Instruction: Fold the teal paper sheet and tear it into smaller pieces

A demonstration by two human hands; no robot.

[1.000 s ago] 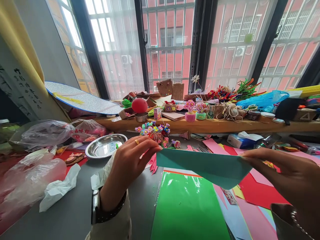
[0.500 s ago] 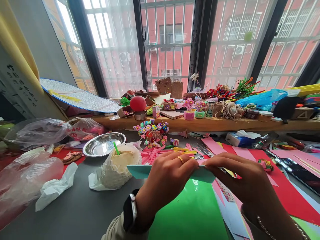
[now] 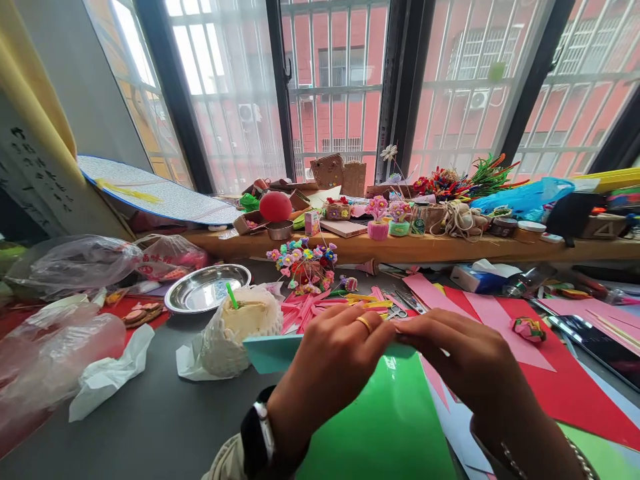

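Note:
A strip of light blue-green paper [image 3: 273,353], seemingly folded along its top edge, is held above a glossy green sheet [image 3: 380,427]. My left hand [image 3: 340,357] is closed on the paper near its middle; a ring and a watch show on this arm. Close beside it, my right hand [image 3: 460,353] pinches the paper's top edge towards the right end. The fingertips of both hands nearly meet, and the thumbs are mostly hidden. Behind the hands lie pink paper strips [image 3: 305,312] and scissors [image 3: 397,311].
On the left stand a coconut [image 3: 245,320] with a green straw in a foam net and a steel plate [image 3: 207,289]. Red and pink paper [image 3: 575,380] and a phone [image 3: 600,343] lie to the right. A wooden ledge [image 3: 425,249] behind carries crafts.
My right hand has slid left along the paper's edge, closer to my left hand. The paper has shifted slightly left, with more of its left end showing.

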